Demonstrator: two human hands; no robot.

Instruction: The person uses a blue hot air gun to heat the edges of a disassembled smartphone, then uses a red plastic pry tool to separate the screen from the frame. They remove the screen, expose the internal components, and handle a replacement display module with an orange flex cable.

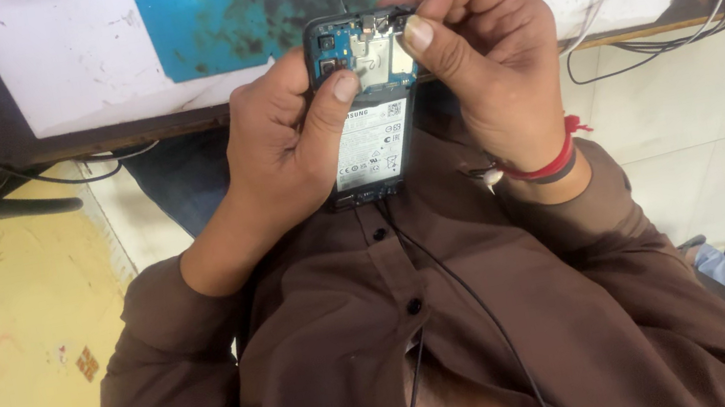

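Phone (365, 123) sits mid-frame, back cover already off, battery and board bare; left hand (279, 154) grips it, right hand (482, 63) pinches at the top parts, still unremoved.

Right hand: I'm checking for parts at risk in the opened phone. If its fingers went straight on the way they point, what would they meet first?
The right hand points its fingers at the phone's exposed top, so they would probably meet the metal plate first; depth is unclear.
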